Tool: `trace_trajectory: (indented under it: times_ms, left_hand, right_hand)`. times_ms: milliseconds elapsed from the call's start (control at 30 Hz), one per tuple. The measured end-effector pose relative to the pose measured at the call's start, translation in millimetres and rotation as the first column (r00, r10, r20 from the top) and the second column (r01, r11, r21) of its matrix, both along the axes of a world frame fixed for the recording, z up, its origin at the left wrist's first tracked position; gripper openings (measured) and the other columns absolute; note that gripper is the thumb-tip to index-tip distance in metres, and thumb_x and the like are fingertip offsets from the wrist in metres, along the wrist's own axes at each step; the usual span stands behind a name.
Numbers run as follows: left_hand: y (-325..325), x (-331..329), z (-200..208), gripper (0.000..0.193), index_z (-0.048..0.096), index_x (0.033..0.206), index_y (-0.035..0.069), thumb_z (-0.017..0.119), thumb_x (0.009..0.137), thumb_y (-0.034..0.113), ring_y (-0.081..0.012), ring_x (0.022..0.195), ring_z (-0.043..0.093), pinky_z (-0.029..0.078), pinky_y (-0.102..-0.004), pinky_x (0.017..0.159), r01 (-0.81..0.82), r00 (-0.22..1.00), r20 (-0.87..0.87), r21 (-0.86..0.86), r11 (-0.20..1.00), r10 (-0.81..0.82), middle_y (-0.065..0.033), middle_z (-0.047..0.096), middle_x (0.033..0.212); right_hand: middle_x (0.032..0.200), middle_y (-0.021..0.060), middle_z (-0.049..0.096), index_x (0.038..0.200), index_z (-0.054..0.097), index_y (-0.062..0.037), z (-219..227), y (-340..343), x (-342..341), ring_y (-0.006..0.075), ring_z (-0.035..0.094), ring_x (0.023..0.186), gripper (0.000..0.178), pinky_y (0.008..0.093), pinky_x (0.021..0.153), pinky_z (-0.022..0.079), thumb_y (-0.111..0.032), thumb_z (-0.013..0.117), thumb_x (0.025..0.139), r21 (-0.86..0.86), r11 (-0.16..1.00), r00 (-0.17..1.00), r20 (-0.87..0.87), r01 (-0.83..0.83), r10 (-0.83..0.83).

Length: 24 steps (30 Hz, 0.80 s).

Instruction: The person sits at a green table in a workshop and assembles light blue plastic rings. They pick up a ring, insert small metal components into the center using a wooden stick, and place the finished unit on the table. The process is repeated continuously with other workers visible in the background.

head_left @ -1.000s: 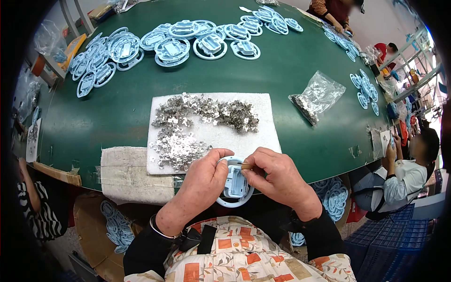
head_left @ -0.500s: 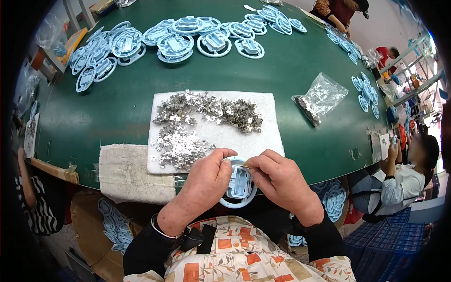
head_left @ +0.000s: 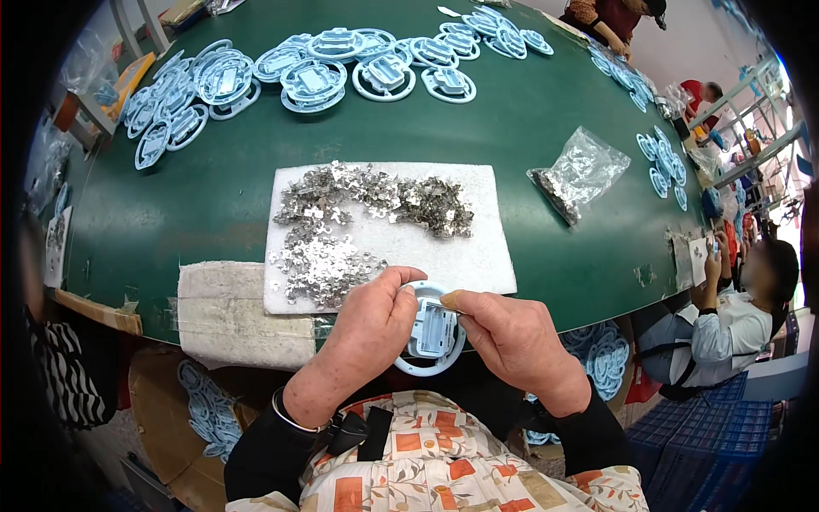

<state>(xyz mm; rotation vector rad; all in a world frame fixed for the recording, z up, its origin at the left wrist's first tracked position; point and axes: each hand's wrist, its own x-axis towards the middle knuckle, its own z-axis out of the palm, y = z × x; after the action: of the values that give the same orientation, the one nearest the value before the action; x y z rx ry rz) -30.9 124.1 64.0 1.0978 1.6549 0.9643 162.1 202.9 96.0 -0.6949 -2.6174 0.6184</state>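
My left hand (head_left: 368, 322) is closed on the left rim of a light blue plastic wheel-shaped part (head_left: 433, 331), which has a boxy, recessed centre and sits at the table's near edge. Over the upper right of this part, my right hand (head_left: 515, 334) is pinched, its thumb and forefinger at the top of the centre recess. Whatever small thing these fingertips hold is too hidden to make out. Just beyond my hands, small shiny metal clips (head_left: 328, 260) lie heaped on a white foam sheet (head_left: 426, 264).
More light blue wheel parts (head_left: 314, 81) are piled along the table's far side. A clear plastic bag (head_left: 589, 175) with metal pieces lies to the right. A cloth-covered pad (head_left: 243, 311) is at left. Below the edge, a cardboard box (head_left: 158, 401) holds parts. Other people sit around the table.
My right hand has turned slightly, its forefinger now lying flatter across the top of the centre recess. My left hand keeps its hold on the wheel part.
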Motion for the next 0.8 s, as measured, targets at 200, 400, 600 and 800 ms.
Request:
trace_trajectory:
  times_ms: [200, 400, 600, 800]
  left_hand:
    - [1.1, 2.5, -8.2, 0.032, 0.064, 0.117, -0.006, 0.046, 0.097, 0.013, -0.0238, 0.063, 0.066, 0.053, -0.0379, 0.063, -0.042, 0.999, 0.019, 0.088, 0.995, 0.04, -0.0184, 0.067, 0.07]
    - [1.5, 0.8, -2.0, 0.029, 0.063, 0.116, -0.005, 0.046, 0.102, 0.014, -0.0126, 0.072, 0.064, 0.052, -0.0303, 0.067, -0.009, 1.0, 0.012, 0.01, 1.0, 0.009, -0.0103, 0.07, 0.083]
    - [1.3, 1.9, -1.6, 0.028, 0.063, 0.116, -0.005, 0.047, 0.102, 0.014, -0.0135, 0.065, 0.062, 0.051, -0.0317, 0.062, -0.011, 1.0, -0.015, 0.033, 0.999, 0.011, -0.01, 0.068, 0.074]
    - [-0.9, 4.5, -7.1, 0.028, 0.064, 0.114, -0.004, 0.047, 0.1, 0.013, -0.0176, 0.054, 0.06, 0.049, -0.0337, 0.056, -0.016, 0.994, -0.104, 0.104, 0.994, 0.027, -0.0121, 0.063, 0.064]
  right_hand:
    - [0.069, 0.0013, 0.057, 0.118, 0.069, -0.0154, 10.3, -4.1, 4.6, 0.0186, 0.062, 0.058, 0.04, 0.0344, 0.049, 0.047, -0.007, 0.07, 0.079, 0.212, 0.977, 0.975, 0.221, -0.031, -0.017]
    - [0.066, -0.0004, 0.054, 0.119, 0.068, -0.0162, 13.9, -5.0, 2.1, 0.0163, 0.061, 0.057, 0.043, 0.0327, 0.049, 0.047, -0.006, 0.069, 0.077, 0.288, 0.956, 0.957, 0.286, -0.048, -0.038]
    - [0.066, -0.0003, 0.054, 0.115, 0.067, -0.0137, 25.5, -6.6, -1.8, 0.0156, 0.062, 0.057, 0.037, 0.0319, 0.049, 0.047, -0.008, 0.068, 0.079, 0.285, 0.955, 0.927, 0.373, -0.08, -0.033]
    - [0.065, 0.0033, 0.059, 0.093, 0.064, -0.0065, 41.2, -7.6, -21.0, 0.0181, 0.065, 0.055, 0.017, 0.0314, 0.047, 0.049, -0.013, 0.068, 0.077, 0.295, 0.925, 0.84, 0.541, -0.24, 0.045]
